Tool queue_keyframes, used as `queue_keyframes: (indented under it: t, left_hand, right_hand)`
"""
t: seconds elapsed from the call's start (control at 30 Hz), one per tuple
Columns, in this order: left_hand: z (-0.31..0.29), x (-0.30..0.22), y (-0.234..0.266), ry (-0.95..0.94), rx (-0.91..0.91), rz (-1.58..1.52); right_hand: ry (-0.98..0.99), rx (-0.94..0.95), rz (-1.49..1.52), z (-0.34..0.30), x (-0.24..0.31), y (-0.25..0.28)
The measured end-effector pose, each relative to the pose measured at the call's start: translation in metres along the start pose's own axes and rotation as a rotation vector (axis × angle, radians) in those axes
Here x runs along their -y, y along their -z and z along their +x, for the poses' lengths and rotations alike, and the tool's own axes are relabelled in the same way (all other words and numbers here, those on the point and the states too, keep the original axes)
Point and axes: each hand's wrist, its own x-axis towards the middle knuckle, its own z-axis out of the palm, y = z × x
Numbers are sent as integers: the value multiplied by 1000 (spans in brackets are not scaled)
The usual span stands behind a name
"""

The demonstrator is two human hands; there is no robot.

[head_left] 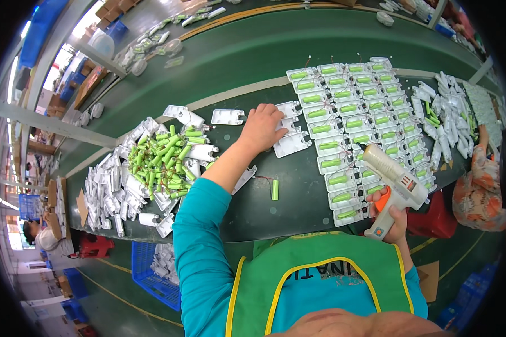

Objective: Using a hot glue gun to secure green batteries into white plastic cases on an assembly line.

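My right hand (396,220) is wrapped round the handle of a white hot glue gun (405,194) with an orange trigger, its nozzle over rows of white plastic shells (351,123). Most of those shells carry a green battery cell with thin wires. My left hand (261,128) reaches across to a short column of bare shells left of the rows. Its thumb and fingers close on the left end of a white plastic shell (290,124), with another shell (292,144) just nearer. One separate shell (227,117) lies left of the hand. A loose green battery cell (275,190) with wires lies nearer me.
Green cells (162,160) are heaped over white shells (109,188) on the left of the dark table. More shells (447,106) pile up at right, near another person's arm (482,143). A green conveyor belt (264,45) runs behind. A blue crate (146,269) stands below.
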Motion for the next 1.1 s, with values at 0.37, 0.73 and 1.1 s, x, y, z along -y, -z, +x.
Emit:
queue_keyframes:
  t: [0.37,0.73,1.1]
  left_hand:
    - [-7,35,42,188,-51,159]
    - [-44,70,53,164,114,459]
    - [-85,-69,33,-343,85,-70]
  right_hand:
    - [6,-10,-70,5,18,-5]
    - [6,162,-94,59,53,-32]
    - [-9,163,-211,83,64,-48]
